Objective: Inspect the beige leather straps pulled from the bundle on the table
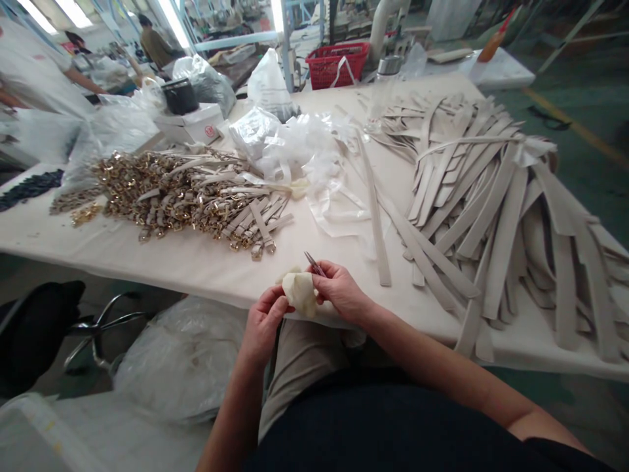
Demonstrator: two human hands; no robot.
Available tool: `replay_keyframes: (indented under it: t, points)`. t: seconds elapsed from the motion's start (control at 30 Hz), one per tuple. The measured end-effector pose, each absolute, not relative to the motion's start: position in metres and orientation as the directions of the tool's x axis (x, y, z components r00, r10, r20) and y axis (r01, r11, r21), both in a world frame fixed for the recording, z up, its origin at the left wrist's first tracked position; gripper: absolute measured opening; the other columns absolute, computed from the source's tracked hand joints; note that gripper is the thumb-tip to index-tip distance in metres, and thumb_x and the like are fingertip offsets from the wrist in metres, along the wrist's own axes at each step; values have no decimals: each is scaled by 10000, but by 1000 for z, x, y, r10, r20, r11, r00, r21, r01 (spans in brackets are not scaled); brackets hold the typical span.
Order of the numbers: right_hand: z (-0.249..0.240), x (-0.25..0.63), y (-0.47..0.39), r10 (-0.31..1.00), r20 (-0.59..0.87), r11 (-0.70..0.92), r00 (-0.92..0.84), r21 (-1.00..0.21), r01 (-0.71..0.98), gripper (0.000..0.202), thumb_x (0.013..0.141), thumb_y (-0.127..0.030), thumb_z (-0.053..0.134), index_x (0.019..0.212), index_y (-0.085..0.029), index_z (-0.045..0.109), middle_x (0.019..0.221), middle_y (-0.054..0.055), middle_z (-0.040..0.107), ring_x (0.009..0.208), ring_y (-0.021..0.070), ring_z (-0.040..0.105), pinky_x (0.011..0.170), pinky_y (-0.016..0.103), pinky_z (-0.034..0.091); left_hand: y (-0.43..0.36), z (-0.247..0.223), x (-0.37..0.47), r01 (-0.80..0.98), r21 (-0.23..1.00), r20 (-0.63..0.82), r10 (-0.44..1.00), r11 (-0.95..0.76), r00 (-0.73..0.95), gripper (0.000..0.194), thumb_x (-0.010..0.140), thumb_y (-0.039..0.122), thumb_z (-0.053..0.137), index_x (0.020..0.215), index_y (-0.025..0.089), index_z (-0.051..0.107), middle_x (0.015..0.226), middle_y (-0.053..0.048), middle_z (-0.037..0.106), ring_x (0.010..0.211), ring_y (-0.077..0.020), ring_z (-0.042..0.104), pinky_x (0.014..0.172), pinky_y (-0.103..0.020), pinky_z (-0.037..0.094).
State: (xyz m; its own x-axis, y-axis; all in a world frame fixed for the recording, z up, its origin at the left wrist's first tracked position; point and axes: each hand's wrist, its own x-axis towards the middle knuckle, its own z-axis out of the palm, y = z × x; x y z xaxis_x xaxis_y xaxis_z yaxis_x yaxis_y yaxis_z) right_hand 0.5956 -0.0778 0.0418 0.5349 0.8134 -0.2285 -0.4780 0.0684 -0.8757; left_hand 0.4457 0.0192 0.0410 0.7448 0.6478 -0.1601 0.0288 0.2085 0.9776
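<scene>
Between my hands, at the table's front edge, is a crumpled cream cloth [299, 290]. My left hand [265, 318] pinches the cloth's left side between thumb and fingers. On the right, my right hand [341, 288] is closed on the cloth's other edge and on a small pointed metal tool [313, 263], which looks like tweezers or thread snips; its tips point up and left. Beyond my left hand lies a heap of beige straps with gold buckles [196, 196]. A long flat beige strap [376, 223] rests on the table to the right of my hands.
A large pile of beige strips [491, 196] covers the table's right side and hangs over its edge. Clear plastic wrapping [314, 151] lies mid-table. Behind are a red basket [338, 64], a white box [194, 124] and a glass jar [386, 92]. A black chair [34, 334] stands at left.
</scene>
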Motion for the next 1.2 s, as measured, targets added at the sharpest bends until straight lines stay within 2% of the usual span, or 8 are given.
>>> replay_keyframes:
  t: [0.17,0.33,0.6,0.77,0.9,0.97,1.1,1.2]
  points:
    - [45,589,-79,810,-280,17,515,-867,-499,240,659,-358,727,748,-180,592,621,-65,539,492,71,466,385,163,398,10,47,453,-40,909,-262,643,415,719,323,692,393,820,908,175,722,808,-17,701,654,-109,600,609,-207,496]
    - [42,586,-81,823,-305,-9,479,-851,-526,216,662,-329,709,760,-176,592,619,-67,544,467,61,463,369,158,384,3,54,459,-22,885,-316,636,465,704,309,670,422,815,793,170,685,677,14,646,555,-91,540,538,-201,454]
    - [47,589,-89,819,-321,28,476,-806,-591,234,628,-296,722,787,-175,600,626,-63,567,460,62,468,353,157,368,8,49,460,-125,850,-323,694,511,643,300,696,392,799,839,170,656,762,-7,685,620,-111,610,563,-206,483]
    - [49,590,-90,808,-349,30,476,-781,-624,251,606,-305,724,788,-180,606,622,-62,570,465,68,479,347,158,361,9,45,454,-109,831,-351,665,546,660,419,764,523,725,955,163,628,823,-22,679,595,-104,616,567,-223,512]
    - [46,589,-90,795,-370,22,480,-773,-634,264,604,-318,726,794,-178,607,617,-60,575,458,66,465,346,158,354,5,38,447,-110,888,-300,745,446,596,470,718,585,740,896,170,612,796,-3,654,587,-92,605,540,-196,488]
    - [44,587,-89,797,-373,18,475,-772,-636,272,605,-314,727,806,-177,606,623,-60,578,458,66,470,346,158,354,2,35,444,-37,939,-253,760,342,598,445,690,533,784,881,167,617,781,3,650,585,-89,594,541,-190,477]
    - [41,584,-87,812,-354,31,464,-767,-641,268,621,-309,727,810,-174,593,631,-57,574,466,67,476,350,158,361,-4,34,441,82,979,-193,722,186,665,424,642,387,850,934,176,627,806,-10,688,688,-136,638,645,-231,510]
    - [41,584,-89,810,-337,30,481,-795,-606,264,636,-325,731,804,-175,595,642,-52,571,483,71,477,354,158,369,-6,38,440,108,985,-171,730,133,662,355,669,399,824,886,179,650,757,-6,692,665,-148,634,650,-254,514]
